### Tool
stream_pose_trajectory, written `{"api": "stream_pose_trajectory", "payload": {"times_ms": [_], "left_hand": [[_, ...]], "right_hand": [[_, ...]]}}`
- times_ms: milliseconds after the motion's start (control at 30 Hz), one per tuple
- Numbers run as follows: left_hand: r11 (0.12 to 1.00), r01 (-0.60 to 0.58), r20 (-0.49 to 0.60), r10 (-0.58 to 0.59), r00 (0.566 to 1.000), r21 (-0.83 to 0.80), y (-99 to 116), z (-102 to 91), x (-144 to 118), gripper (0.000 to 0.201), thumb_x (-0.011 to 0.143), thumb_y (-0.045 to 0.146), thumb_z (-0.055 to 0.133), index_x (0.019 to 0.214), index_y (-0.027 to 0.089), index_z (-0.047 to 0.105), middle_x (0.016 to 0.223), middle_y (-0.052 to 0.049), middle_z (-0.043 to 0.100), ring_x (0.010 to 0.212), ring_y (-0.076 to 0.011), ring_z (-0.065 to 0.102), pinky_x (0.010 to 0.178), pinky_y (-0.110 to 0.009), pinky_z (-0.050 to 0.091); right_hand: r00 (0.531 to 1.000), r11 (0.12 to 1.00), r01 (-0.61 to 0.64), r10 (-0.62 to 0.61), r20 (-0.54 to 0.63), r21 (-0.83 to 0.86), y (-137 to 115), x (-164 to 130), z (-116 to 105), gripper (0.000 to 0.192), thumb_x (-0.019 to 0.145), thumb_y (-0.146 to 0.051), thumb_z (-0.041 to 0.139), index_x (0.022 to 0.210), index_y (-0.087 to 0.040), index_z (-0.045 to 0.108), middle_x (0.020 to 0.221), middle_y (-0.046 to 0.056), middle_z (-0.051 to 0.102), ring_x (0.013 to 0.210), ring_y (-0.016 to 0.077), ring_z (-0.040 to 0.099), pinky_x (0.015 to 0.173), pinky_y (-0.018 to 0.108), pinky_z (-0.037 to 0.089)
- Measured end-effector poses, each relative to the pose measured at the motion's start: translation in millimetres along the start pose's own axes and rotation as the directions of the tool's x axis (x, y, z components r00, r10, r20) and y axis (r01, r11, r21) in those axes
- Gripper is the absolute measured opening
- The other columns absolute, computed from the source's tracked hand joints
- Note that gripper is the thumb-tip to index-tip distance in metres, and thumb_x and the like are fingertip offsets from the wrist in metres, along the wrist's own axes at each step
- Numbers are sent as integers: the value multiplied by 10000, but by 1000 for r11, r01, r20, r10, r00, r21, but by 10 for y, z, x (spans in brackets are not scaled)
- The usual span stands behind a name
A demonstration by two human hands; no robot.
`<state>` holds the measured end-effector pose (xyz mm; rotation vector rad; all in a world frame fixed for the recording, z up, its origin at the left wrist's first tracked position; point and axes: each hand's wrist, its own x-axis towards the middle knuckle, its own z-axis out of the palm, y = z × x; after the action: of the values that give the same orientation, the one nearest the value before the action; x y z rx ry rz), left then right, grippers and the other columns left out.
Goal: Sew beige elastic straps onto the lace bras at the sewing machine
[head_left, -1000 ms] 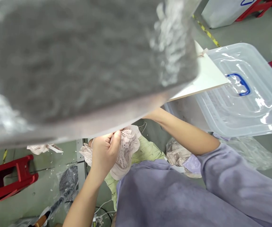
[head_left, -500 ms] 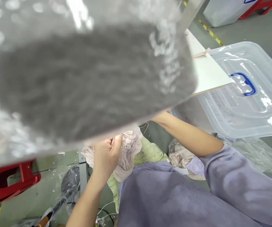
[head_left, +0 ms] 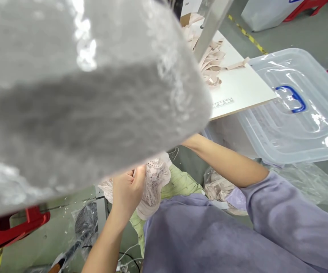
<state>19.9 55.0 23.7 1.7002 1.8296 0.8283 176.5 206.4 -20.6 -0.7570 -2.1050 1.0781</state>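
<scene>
My left hand (head_left: pixel 128 189) is closed around a bundle of pale pink lace pieces (head_left: pixel 155 181), held above my lap under the table edge. A large blurred grey bag of clear plastic (head_left: pixel 75 98) fills the upper left of the view, very close to the camera, and hides my right hand. Only my right forearm (head_left: pixel 226 161) shows, reaching up and left behind that bag. My lap and right sleeve are in purple cloth (head_left: pixel 209 235). A light green cloth (head_left: pixel 181 184) lies on my lap beneath the lace.
A white table (head_left: pixel 243 89) holds a heap of beige straps (head_left: pixel 209 62). At right is a clear plastic bin with a blue-handled lid (head_left: pixel 292 98). A plastic bag of pink pieces (head_left: pixel 218 185) lies below my forearm. A red stool (head_left: pixel 13 227) stands on the floor at left.
The grey plastic bag has shifted left and up, uncovering more of the white table and the straps on it. My left hand keeps its hold on the lace.
</scene>
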Motion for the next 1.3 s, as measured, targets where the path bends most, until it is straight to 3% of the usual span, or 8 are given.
{"api": "stream_pose_trajectory", "payload": {"times_ms": [167,333,500,767,967,1300], "left_hand": [[997,-37,26,35,999,64,-10,-13,-15,242,949,256,554,1046,255,776,865,-28,782,777,-213,736,561,-276,539],[964,-165,-3,170,985,206,-117,-6,-61,258,965,250,542,1096,244,764,838,1,796,612,-143,707,527,-231,490],[923,-258,-65,287,956,287,-214,17,-91,237,962,238,555,1084,246,758,998,-17,804,811,-162,760,681,-221,547],[909,-264,-121,317,941,322,-288,48,-123,218,943,219,580,1048,234,772,927,-28,804,740,-145,742,670,-212,540],[891,-315,-130,373,919,328,-273,126,-115,213,935,217,599,1051,228,777,932,-40,803,709,-137,723,648,-207,512],[841,-379,-93,444,891,386,-232,198,-101,227,931,200,608,1091,220,767,771,-20,773,547,-107,633,541,-218,411]], "right_hand": [[1000,1000,3,-3,19,13,-9,11,-28,113,808,-195,634,743,-178,543,944,57,560,873,204,548,754,352,474],[1000,995,25,-24,-19,93,-67,13,-31,84,793,-225,637,776,-171,574,1009,68,596,901,205,563,776,343,467],[993,996,32,-21,-119,88,-57,11,38,85,787,-180,656,806,-158,576,959,42,606,870,179,551,753,300,439],[987,999,39,-39,-158,0,39,28,133,68,809,-135,649,834,-164,592,1116,72,634,959,179,574,829,291,424],[982,999,19,-13,-187,27,25,0,104,110,748,-121,644,804,-160,557,991,43,586,850,159,531,751,278,398],[983,999,31,-24,-180,37,26,-25,70,89,746,-127,569,802,-172,516,976,38,545,822,154,491,739,276,384]]}}
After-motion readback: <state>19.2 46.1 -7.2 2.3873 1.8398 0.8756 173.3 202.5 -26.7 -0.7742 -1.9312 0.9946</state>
